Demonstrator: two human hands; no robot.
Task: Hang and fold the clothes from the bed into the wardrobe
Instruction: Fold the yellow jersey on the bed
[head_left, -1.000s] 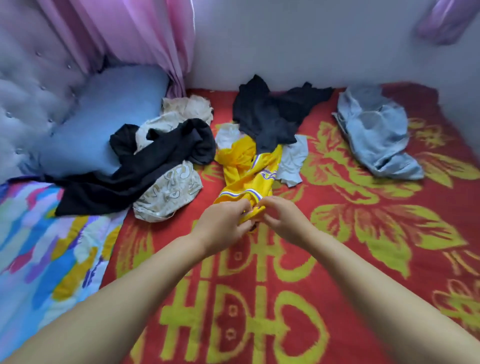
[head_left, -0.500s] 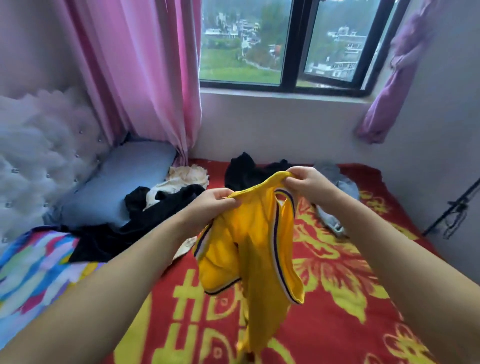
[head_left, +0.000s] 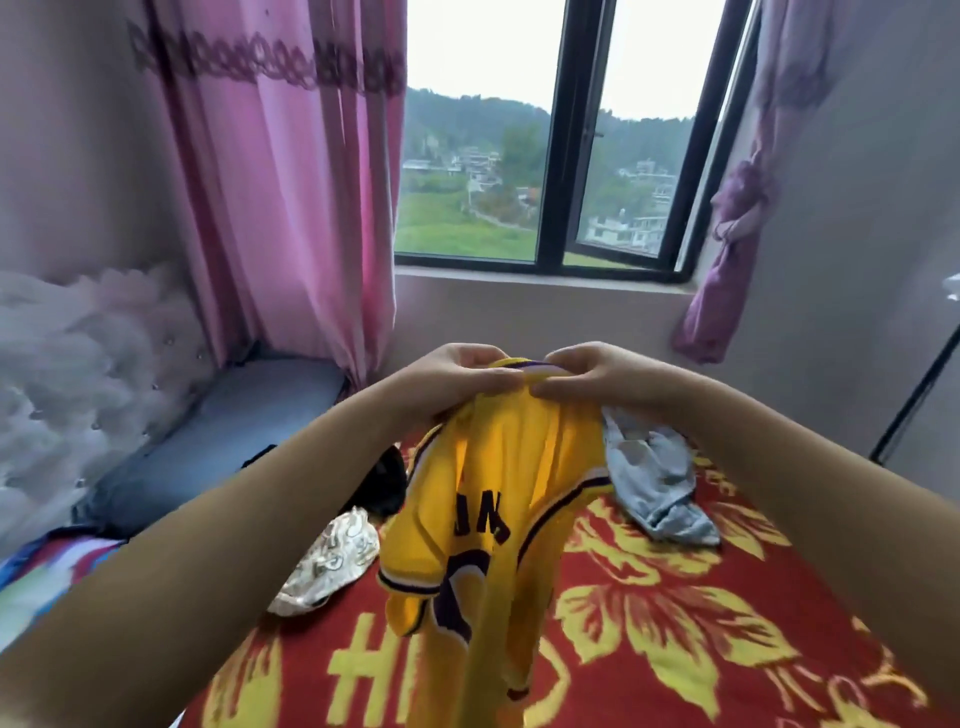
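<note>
A yellow jersey (head_left: 488, 519) with purple trim and dark lettering hangs in the air above the bed (head_left: 675, 623). My left hand (head_left: 457, 379) and my right hand (head_left: 587, 376) pinch its top edge side by side, fingertips almost touching. The jersey's lower part drapes down toward the red and yellow blanket. On the bed behind it lie a pale blue-grey garment (head_left: 654, 483), a cream patterned garment (head_left: 327, 566) and a bit of black clothing (head_left: 387, 480), mostly hidden by my left arm and the jersey. No wardrobe is in view.
A blue-grey pillow (head_left: 218, 441) lies against the tufted headboard (head_left: 67, 374) at the left. Pink curtains (head_left: 291, 197) hang by the window (head_left: 545, 156); a purple curtain (head_left: 727, 234) is tied back at the right. A multicoloured quilt (head_left: 47, 577) shows at the left edge.
Both hands lifted the yellow jersey off the bed and raised it; they have now come close together on its top edge. The view has tilted up toward the window.
</note>
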